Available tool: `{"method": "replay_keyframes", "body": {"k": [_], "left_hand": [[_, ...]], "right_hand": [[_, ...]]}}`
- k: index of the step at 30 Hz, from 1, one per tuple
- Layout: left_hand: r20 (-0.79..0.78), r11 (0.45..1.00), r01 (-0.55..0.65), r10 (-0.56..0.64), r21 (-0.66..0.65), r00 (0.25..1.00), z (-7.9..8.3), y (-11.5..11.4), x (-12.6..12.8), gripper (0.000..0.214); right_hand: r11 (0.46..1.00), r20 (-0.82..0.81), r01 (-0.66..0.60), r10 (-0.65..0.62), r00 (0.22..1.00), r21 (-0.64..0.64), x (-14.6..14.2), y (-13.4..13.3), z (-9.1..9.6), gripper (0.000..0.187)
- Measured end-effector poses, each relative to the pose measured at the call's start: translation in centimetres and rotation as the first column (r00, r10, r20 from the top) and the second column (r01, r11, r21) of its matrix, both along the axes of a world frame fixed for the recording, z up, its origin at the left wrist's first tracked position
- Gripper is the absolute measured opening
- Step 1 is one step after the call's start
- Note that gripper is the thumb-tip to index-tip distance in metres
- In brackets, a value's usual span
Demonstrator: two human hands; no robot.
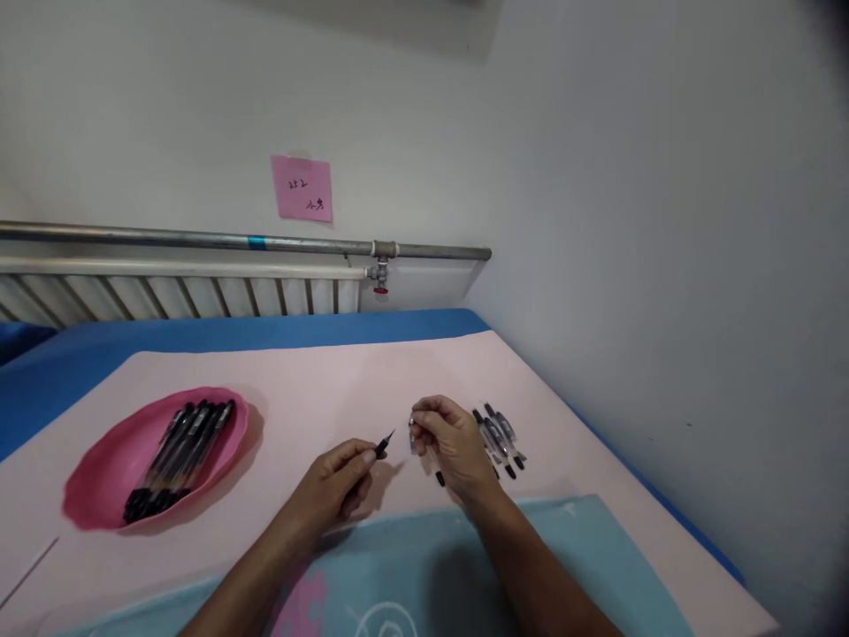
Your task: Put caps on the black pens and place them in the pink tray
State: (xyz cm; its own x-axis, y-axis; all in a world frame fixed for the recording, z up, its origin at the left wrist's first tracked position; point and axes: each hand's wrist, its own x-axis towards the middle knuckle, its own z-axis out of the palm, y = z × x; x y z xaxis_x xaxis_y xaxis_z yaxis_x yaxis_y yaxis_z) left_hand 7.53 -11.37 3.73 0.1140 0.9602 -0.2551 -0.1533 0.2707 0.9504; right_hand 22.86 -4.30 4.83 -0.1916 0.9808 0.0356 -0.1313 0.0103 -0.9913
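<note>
My left hand (343,478) pinches a black pen tip section (383,445) between thumb and fingers, its fine point aimed up and right. My right hand (451,442) is closed just to the right of it, thumb and forefinger pressed together on something small that I cannot make out. A small clear and grey piece (412,437) shows by those fingertips. Below the right palm, a clear pen barrel (438,473) with a black end pokes out; whether it is held or lies on the table is hidden. Several clear pens with black ends (500,438) lie beyond my right wrist.
At left, a pink scalloped dish (89,478) holds several black-capped pens (182,456). A thin white stick (27,573) lies at the near left. Pink covering (298,389) spreads over the blue table, with a teal cloth (597,548) at the front. Walls stand behind and to the right.
</note>
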Motion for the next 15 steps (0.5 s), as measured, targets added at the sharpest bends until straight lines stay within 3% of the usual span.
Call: {"method": "replay_keyframes", "body": {"k": [3,9,15], "left_hand": [[0.010,1.000,0.018,-0.018,-0.006,1.000,0.2,-0.1,0.3,0.030],[0.037,0.999,-0.010,0.011,-0.031,0.999,0.7,-0.2,0.4,0.030],[0.158,0.998,-0.002,0.013,-0.070,0.987,0.0,-0.3,0.5,0.027]], "right_hand": [[0.999,-0.139,-0.027,0.024,0.990,-0.019,-0.8,-0.8,0.2,0.009],[0.998,-0.059,-0.066,0.067,0.996,0.019,-1.4,-1.6,0.1,0.007],[0.998,-0.108,-0.047,0.052,0.993,0.049,-1.8,-1.7,-0.4,0.009]]}}
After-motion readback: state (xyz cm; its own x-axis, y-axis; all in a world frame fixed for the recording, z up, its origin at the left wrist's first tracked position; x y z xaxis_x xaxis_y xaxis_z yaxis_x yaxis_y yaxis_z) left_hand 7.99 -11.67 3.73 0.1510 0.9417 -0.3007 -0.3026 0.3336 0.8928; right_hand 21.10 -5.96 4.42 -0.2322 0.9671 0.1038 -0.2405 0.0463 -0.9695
